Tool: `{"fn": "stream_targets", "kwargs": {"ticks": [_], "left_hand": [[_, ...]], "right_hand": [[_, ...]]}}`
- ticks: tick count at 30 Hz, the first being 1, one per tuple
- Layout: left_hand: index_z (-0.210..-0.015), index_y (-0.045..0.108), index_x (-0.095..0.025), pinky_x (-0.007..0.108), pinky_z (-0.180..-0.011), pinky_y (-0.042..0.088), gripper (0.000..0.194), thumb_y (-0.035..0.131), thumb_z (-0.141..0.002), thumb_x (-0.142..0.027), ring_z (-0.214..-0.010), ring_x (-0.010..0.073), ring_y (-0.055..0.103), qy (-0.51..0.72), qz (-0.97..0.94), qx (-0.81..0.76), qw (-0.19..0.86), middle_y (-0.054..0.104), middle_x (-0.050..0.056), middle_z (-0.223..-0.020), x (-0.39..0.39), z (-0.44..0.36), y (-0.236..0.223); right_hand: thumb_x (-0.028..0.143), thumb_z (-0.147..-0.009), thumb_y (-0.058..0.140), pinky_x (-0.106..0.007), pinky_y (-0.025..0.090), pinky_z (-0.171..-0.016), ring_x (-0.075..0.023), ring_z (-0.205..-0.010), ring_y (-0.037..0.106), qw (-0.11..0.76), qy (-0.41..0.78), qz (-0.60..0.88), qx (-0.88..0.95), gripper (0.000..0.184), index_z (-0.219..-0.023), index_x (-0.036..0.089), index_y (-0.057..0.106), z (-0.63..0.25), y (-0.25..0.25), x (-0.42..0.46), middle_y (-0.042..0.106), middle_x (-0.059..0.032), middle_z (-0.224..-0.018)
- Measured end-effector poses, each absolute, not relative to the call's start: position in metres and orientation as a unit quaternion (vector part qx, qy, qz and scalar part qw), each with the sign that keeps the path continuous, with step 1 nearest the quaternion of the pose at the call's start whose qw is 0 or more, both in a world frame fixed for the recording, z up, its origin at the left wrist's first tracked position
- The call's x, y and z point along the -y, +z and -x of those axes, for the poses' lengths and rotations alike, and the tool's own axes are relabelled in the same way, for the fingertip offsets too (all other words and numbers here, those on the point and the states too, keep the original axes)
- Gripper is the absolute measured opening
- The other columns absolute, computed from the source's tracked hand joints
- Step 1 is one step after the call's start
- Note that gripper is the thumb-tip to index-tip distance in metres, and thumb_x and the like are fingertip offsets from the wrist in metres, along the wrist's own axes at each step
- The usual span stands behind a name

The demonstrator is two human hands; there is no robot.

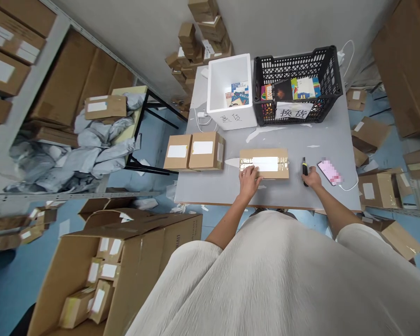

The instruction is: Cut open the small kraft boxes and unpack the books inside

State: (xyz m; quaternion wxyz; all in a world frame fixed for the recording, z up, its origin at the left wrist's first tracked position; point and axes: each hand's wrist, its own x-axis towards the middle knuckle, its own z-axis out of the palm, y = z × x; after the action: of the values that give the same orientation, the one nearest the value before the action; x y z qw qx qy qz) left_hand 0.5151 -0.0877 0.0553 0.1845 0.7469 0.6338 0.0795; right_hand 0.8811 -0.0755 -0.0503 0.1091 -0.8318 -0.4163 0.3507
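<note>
A taped cardboard box [282, 173] with a white label lies in front of me on the grey table [227, 191]. My left hand [249, 181] rests on its front left part, fingers spread over the tape and label edge. To the right of the box, my right hand [311, 178] has its fingers closed at the side of a black and yellow utility knife [304, 169] on the tabletop. The fingertips on the knife are partly hidden. Just right of that hand lies a phone [329, 171] with a lit pink screen and a white cable.
Two labelled boxes [203, 161] stand at the table's left edge. At the back are a white foam bin [231, 116] and a black crate [261, 88], both holding books. A large open carton [143, 261] with small boxes stands at lower left. Grey bags fill a shelf [56, 193].
</note>
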Motion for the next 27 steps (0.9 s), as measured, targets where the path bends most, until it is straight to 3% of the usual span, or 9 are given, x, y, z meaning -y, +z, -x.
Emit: {"fn": "stream_targets", "kwargs": {"ticks": [7,12,17,22,27], "left_hand": [[-0.157,0.062,-0.025,0.055,-0.131,0.036,0.049,0.057,-0.111,-0.04,-0.155,0.037,0.05,0.095,-0.769,-0.605,0.181,0.061,0.017,-0.162,0.087,-0.512,0.057],[-0.151,0.065,-0.024,0.052,-0.129,0.041,0.043,0.053,-0.11,-0.03,-0.153,0.0345,0.053,0.134,-0.796,-0.557,0.193,0.063,0.017,-0.158,0.083,-0.499,0.057],[-0.146,0.067,-0.024,0.051,-0.13,0.043,0.039,0.052,-0.109,-0.025,-0.153,0.0326,0.055,0.182,-0.795,-0.545,0.195,0.064,0.016,-0.156,0.081,-0.484,0.053],[-0.15,0.065,-0.022,0.053,-0.136,0.04,0.044,0.048,-0.109,-0.021,-0.156,0.031,0.054,0.217,-0.791,-0.524,0.23,0.063,0.016,-0.16,0.082,-0.48,0.04],[-0.154,0.063,-0.02,0.056,-0.137,0.039,0.051,0.047,-0.107,-0.014,-0.159,0.0298,0.053,0.25,-0.787,-0.505,0.252,0.064,0.016,-0.161,0.084,-0.479,0.027]], "right_hand": [[0.039,-0.088,0.058,-0.034,0.064,-0.069,-0.0244,-0.079,0.076,0.32,0.494,0.759,0.281,0.017,-0.099,0.025,0.056,-0.886,0.007,0.079,0.072,-0.0047,-0.085],[0.056,-0.097,0.062,-0.028,0.058,-0.058,-0.018,-0.068,0.071,0.367,0.461,0.724,0.357,0.032,-0.098,0.025,0.058,-0.873,0.066,0.066,0.073,-0.0047,-0.09],[0.068,-0.103,0.059,-0.033,0.061,-0.072,-0.0217,-0.078,0.073,0.289,0.395,0.668,0.561,0.051,-0.123,0.022,0.068,-0.824,0.114,0.049,0.081,-0.0072,-0.096],[0.046,-0.109,0.055,-0.041,0.059,-0.098,-0.0323,-0.112,0.077,0.103,0.276,0.595,0.748,0.043,-0.14,0.023,0.074,-0.759,0.134,0.033,0.083,-0.0111,-0.128],[0.037,-0.112,0.051,-0.04,0.056,-0.102,-0.0326,-0.125,0.075,-0.025,0.204,0.541,0.816,0.041,-0.141,0.024,0.076,-0.707,0.135,0.019,0.08,-0.0109,-0.141]]}}
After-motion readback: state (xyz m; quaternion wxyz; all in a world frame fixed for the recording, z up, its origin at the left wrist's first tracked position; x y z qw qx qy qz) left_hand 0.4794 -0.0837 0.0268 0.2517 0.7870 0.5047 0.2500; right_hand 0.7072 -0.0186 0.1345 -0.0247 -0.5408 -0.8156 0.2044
